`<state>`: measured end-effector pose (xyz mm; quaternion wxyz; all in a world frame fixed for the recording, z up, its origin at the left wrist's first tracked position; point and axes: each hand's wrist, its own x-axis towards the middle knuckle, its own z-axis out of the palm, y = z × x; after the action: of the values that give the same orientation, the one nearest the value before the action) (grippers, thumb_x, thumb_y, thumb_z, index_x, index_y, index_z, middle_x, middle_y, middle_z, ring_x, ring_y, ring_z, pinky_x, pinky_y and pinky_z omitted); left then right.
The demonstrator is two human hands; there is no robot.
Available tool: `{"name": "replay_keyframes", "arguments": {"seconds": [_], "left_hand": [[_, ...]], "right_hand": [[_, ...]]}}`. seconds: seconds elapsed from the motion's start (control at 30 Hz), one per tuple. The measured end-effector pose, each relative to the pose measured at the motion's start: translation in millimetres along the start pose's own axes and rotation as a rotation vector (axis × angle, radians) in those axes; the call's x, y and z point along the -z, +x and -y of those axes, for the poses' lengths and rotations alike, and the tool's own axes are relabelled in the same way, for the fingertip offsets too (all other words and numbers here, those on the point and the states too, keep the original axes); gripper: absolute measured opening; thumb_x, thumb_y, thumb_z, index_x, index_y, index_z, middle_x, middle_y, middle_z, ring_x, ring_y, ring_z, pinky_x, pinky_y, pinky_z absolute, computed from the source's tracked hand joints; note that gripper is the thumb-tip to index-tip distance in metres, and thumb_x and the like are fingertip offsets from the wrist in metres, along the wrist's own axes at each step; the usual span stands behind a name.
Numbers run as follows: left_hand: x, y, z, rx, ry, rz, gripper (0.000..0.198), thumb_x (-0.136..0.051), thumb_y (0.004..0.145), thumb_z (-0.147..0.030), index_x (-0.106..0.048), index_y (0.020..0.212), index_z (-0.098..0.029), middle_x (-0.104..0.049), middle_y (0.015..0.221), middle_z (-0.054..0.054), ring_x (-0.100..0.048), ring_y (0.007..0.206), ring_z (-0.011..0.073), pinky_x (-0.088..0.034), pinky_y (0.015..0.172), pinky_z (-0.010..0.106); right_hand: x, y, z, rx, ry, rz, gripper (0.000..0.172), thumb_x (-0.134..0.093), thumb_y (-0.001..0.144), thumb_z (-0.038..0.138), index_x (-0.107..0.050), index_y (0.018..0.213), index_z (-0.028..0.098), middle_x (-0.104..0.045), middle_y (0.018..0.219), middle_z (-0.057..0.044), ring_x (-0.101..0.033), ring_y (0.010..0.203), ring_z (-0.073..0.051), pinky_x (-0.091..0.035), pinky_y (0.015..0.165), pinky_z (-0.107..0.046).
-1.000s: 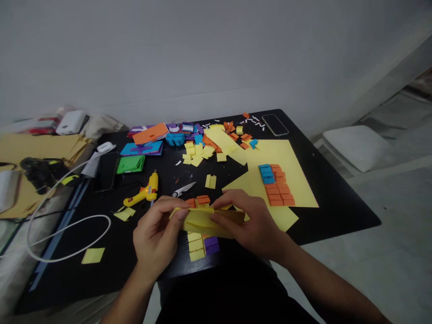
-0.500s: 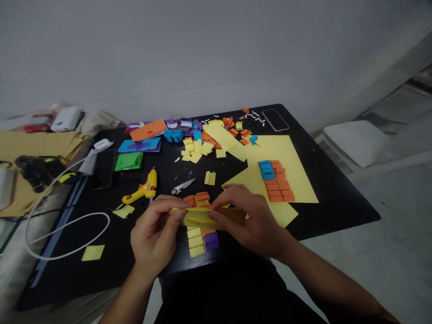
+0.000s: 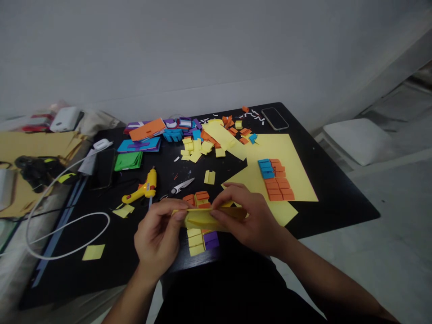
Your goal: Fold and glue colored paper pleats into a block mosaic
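Note:
A folded strip of yellow paper is stretched between my two hands above the front of the black table. My left hand pinches its left end between thumb and fingers. On the top edge, right of the middle, my right hand pinches the same strip. Below and behind the strip lies a patch of folded paper pieces, with yellow pieces, a purple piece and orange pieces; the strip and my hands cover part of it.
A yellow glue gun and scissors lie beyond my left hand. At right, a yellow sheet bears blue and orange folded pieces. Paper stacks, loose yellow pieces and a phone lie farther back. A white cable loops at left.
My left hand has shifted very slightly to the right. Both hands keep their pinch on the yellow strip, and the view has moved a little.

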<state>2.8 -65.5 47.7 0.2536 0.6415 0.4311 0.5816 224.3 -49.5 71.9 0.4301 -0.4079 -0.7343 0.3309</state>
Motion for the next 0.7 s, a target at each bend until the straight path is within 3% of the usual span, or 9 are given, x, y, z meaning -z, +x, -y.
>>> {"name": "replay_keyframes", "arguments": {"seconds": [0.1,0.23,0.3,0.37,0.43,0.5,0.6,0.7], "left_hand": [[-0.4,-0.4,1.3,0.05,-0.014,-0.052,0.005,-0.069,0.1,-0.02,-0.074,0.1,-0.021,-0.076,0.093,0.002,-0.075,0.085,0.0147,-0.06,0.076,0.024],[-1.0,-3.5,2.7,0.151,-0.067,-0.104,0.006,-0.071,0.1,-0.026,-0.073,0.103,-0.022,-0.075,0.096,0.003,-0.074,0.086,0.0149,-0.06,0.075,0.024],[-2.1,-6.2,3.5,0.188,-0.082,-0.124,0.008,-0.071,0.101,-0.03,-0.072,0.103,-0.022,-0.075,0.097,0.004,-0.073,0.087,0.0153,-0.06,0.075,0.024],[-3.5,-9.1,4.5,0.221,-0.087,-0.138,0.011,-0.07,0.101,-0.032,-0.071,0.104,-0.022,-0.074,0.099,0.004,-0.073,0.088,0.0155,-0.06,0.076,0.024],[-4.7,-11.7,5.7,0.25,-0.084,-0.141,0.013,-0.068,0.102,-0.035,-0.069,0.105,-0.022,-0.074,0.098,0.005,-0.072,0.086,0.0158,-0.06,0.074,0.024],[-4.9,-13.2,6.7,0.268,-0.066,-0.135,0.015,-0.067,0.103,-0.037,-0.068,0.104,-0.022,-0.073,0.094,0.004,-0.071,0.082,0.0155,-0.058,0.071,0.024],[-2.4,-11.7,7.0,0.255,-0.002,-0.09,0.015,-0.067,0.103,-0.037,-0.069,0.101,-0.022,-0.07,0.084,0.001,-0.065,0.071,0.0127,-0.054,0.064,0.021],[3.9,-4.0,4.8,0.236,0.039,0.023,0.014,-0.069,0.101,-0.034,-0.071,0.097,-0.021,-0.07,0.077,-0.001,-0.063,0.064,0.0114,-0.05,0.056,0.019]], "right_hand": [[3.7,-0.9,0.6,0.044,-0.01,0.007,0.025,-0.08,0.092,0.029,-0.067,0.114,0.027,-0.079,0.11,-0.003,-0.074,0.106,-0.024,-0.043,0.121,-0.055],[11.3,-2.9,-3.3,-0.048,0.084,-0.026,0.055,-0.089,0.084,0.033,-0.063,0.132,0.029,-0.065,0.144,-0.011,-0.063,0.134,-0.03,-0.051,0.116,-0.052],[12.7,-4.8,-8.2,-0.173,0.229,-0.03,0.068,-0.093,0.079,0.032,-0.059,0.138,0.03,-0.06,0.15,-0.011,-0.067,0.128,-0.029,-0.059,0.107,-0.048],[11.7,-7.4,-13.9,-0.316,0.413,-0.015,0.078,-0.095,0.076,0.032,-0.054,0.143,0.031,-0.067,0.14,-0.01,-0.074,0.113,-0.025,-0.065,0.094,-0.042],[9.5,-10.2,-19.0,-0.416,0.55,-0.012,0.076,-0.094,0.076,0.031,-0.056,0.141,0.03,-0.076,0.118,-0.006,-0.077,0.098,-0.022,-0.067,0.086,-0.038],[7.4,-12.5,-22.5,-0.448,0.594,-0.044,0.06,-0.093,0.077,0.031,-0.065,0.13,0.028,-0.078,0.098,-0.001,-0.077,0.087,-0.019,-0.067,0.079,-0.034],[6.9,-13.6,-24.0,-0.435,0.538,-0.114,0.027,-0.092,0.078,0.035,-0.076,0.097,0.024,-0.076,0.084,0.001,-0.073,0.076,-0.016,-0.063,0.07,-0.029],[8.7,-11.5,-21.9,-0.449,0.491,-0.147,0.022,-0.089,0.08,0.038,-0.075,0.081,0.021,-0.071,0.074,0.001,-0.068,0.07,-0.015,-0.058,0.062,-0.027]]}}
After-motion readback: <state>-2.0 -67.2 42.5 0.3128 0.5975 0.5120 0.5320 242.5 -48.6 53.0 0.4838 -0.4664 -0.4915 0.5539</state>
